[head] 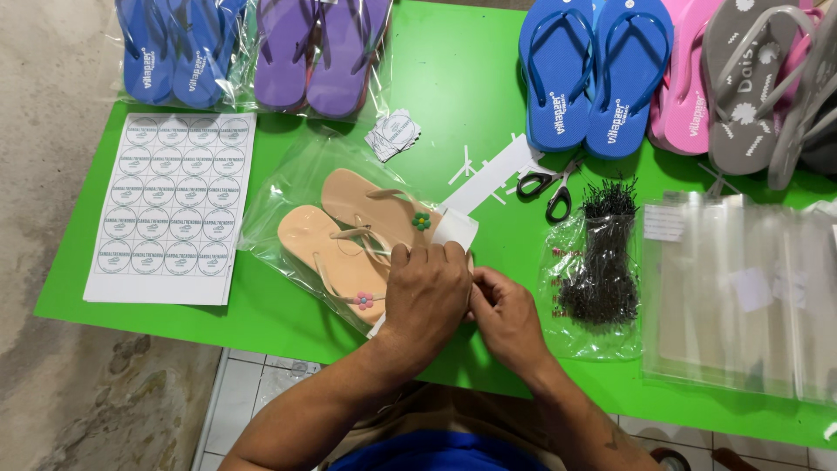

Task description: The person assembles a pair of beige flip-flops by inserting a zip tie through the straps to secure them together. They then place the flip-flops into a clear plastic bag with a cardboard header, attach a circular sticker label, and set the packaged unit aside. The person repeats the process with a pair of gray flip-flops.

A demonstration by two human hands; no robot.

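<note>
A pair of beige flip-flops (349,235) with small flower decorations lies inside a clear plastic bag (288,196) on the green table (453,87). My left hand (425,292) presses on the open end of the bag, fingers over a white paper strip (458,225) at the bag's mouth. My right hand (506,314) sits right beside it, fingers curled at the same edge of the bag. Exactly what the right fingers pinch is hidden behind my left hand.
A sheet of round stickers (174,205) lies at the left. Bagged blue (174,48) and purple flip-flops (323,52) are at the back left; loose blue (593,74), pink and grey pairs at the back right. Scissors (549,185), a bag of black tag pins (602,262) and a stack of clear bags (741,296) lie to the right.
</note>
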